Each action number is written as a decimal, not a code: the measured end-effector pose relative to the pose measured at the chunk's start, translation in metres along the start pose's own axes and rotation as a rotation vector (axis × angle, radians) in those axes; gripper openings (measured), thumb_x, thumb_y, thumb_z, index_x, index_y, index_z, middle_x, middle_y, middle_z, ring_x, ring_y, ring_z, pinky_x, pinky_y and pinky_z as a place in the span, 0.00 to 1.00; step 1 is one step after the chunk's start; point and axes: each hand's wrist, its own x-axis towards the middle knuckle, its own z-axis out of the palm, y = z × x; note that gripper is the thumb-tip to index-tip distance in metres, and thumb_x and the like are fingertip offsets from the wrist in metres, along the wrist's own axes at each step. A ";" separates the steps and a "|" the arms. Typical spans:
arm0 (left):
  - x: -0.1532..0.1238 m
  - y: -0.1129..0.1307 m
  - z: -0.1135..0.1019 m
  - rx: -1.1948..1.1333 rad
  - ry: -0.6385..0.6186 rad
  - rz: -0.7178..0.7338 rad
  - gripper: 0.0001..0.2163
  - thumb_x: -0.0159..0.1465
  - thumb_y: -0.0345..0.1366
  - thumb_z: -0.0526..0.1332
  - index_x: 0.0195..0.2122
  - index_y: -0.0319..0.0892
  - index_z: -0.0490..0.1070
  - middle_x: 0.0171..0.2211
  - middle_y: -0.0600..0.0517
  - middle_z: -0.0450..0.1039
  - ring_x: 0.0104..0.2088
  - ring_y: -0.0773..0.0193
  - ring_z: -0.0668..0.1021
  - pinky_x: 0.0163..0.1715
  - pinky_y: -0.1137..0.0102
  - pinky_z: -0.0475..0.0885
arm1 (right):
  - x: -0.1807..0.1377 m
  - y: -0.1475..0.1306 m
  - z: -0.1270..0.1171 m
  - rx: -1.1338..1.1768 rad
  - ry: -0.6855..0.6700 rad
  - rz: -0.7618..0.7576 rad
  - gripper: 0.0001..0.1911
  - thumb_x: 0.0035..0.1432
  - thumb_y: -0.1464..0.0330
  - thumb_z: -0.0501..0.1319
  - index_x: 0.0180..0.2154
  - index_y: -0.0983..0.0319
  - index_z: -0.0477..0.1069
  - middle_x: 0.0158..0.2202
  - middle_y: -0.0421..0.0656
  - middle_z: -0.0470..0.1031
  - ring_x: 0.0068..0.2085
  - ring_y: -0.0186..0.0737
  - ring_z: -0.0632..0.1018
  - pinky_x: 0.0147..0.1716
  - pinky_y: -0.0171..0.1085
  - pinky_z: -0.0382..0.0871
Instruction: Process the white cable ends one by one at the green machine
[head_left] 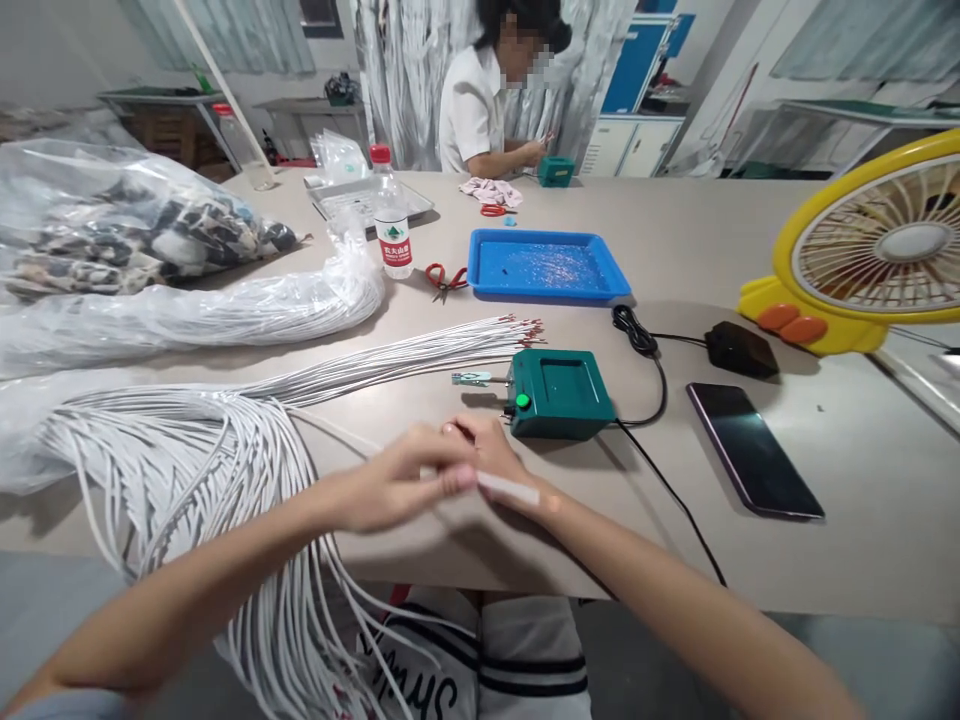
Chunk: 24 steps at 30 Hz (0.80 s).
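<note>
My left hand is closed, thumb and fingertips together at a whitish strip that lies across the back of my right hand. Blur hides whether this strip belongs to a cable. My right hand has its fingers curled in and is partly covered by the left; what they hold, if anything, is hidden. Just beyond it stands a green box-shaped device with a bright green button and a clip-like tip on its left. One white cable runs from the big bundle of white cables towards my left hand.
Cables with reddish ends lie behind the device. Further back are a blue tray, red-handled snips and a water bottle. A phone and a yellow fan occupy the right. A co-worker sits opposite.
</note>
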 end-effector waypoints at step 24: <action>0.023 -0.041 -0.004 -0.525 0.246 -0.325 0.13 0.54 0.42 0.68 0.25 0.35 0.73 0.22 0.53 0.70 0.20 0.70 0.73 0.22 0.75 0.65 | -0.008 -0.022 -0.013 0.483 0.290 -0.074 0.09 0.60 0.63 0.59 0.31 0.61 0.71 0.22 0.37 0.66 0.21 0.29 0.64 0.21 0.31 0.60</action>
